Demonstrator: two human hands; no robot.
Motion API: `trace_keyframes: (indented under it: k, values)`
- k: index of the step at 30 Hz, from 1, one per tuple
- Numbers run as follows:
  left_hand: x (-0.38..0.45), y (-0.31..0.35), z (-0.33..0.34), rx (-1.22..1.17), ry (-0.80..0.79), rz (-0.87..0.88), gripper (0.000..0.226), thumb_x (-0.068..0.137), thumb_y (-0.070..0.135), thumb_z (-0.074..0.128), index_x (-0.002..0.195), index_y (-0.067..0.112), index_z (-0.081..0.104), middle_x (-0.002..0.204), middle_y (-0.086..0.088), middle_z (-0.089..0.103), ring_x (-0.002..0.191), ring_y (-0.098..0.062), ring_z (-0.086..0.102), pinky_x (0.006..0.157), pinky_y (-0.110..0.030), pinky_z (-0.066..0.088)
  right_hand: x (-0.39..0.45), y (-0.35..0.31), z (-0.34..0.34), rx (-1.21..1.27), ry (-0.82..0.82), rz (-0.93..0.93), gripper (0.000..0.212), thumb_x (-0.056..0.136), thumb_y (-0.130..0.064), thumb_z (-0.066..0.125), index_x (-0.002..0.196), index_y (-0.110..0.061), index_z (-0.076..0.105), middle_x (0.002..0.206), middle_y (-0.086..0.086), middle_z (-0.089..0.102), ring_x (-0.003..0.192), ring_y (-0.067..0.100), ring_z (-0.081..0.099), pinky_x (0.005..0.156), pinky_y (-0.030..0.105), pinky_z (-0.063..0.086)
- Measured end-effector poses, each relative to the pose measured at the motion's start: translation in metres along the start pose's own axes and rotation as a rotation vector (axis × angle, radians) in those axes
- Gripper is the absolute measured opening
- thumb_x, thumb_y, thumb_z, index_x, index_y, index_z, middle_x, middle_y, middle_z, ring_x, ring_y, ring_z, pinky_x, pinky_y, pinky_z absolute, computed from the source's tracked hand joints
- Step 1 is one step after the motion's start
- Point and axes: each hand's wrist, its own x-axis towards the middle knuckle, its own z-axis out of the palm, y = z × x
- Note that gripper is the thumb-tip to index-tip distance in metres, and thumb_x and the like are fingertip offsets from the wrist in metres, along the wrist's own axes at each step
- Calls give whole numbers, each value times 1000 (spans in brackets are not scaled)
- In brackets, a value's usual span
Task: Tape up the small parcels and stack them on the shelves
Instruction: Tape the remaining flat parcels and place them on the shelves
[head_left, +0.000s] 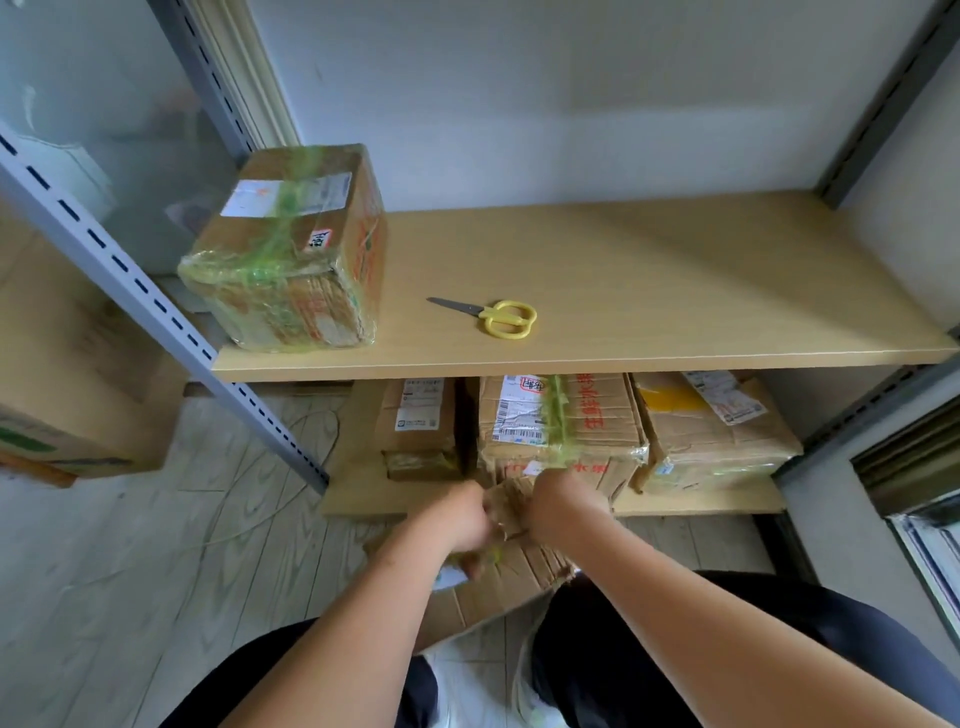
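A small cardboard parcel rests on my lap, close to the lower shelf. My left hand and my right hand both grip its far top edge, fingers curled over the cardboard. A strip of green tape runs up from between my hands across the middle parcel on the lower shelf. Another parcel wrapped in green tape sits at the left end of the upper shelf. Yellow-handled scissors lie shut on that shelf.
Two more parcels flank the middle one on the lower shelf: a narrow one on the left, a wider one on the right. Grey slotted uprights frame the rack. A large carton stands on the floor at left.
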Motion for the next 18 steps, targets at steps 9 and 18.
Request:
trace_keyframes:
  k: [9, 18]
  values:
    - [-14, -11, -3, -273, -186, -14, 21, 99, 13, 52, 92, -6, 58, 67, -20, 61, 42, -19, 60, 45, -25, 52, 46, -26, -131, 217, 670, -354, 24, 98, -20, 56, 116, -9, 66, 114, 9, 59, 106, 31, 55, 73, 37, 49]
    - [-7, -9, -10, -238, -269, -101, 24, 97, 22, 48, 107, 1, 55, 65, -9, 68, 47, -17, 63, 44, -22, 40, 36, -26, -158, 26, 511, -282, 8, 87, -6, 62, 93, -4, 67, 84, 13, 65, 72, 32, 63, 57, 28, 43]
